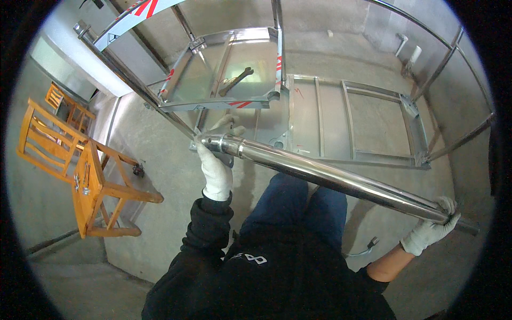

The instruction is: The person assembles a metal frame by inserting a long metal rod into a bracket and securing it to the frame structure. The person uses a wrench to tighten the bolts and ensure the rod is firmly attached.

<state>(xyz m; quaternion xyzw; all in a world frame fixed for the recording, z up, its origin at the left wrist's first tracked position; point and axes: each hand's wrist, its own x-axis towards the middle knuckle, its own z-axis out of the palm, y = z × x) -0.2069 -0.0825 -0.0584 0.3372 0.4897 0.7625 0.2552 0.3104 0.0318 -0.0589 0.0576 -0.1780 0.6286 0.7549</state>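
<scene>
A long shiny metal tube lies across in front of my body, its right end lower than its left in the picture. My left hand, in a white glove, is closed round the tube's left end, beside a collar with a hole in it. Near the other end my right hand, also gloved, grips the tube with its fingers wrapped over it. The left end is close to an upright post of a metal frame. Beyond it, an open-end wrench rests on the frame's metal platform.
A flat metal frame with crossbars lies low beyond the tube, joined to bent rails at the right. A wooden chair at the left bears small metal tools. A cable with a plug lies near my right forearm. White pipes stand by the wall.
</scene>
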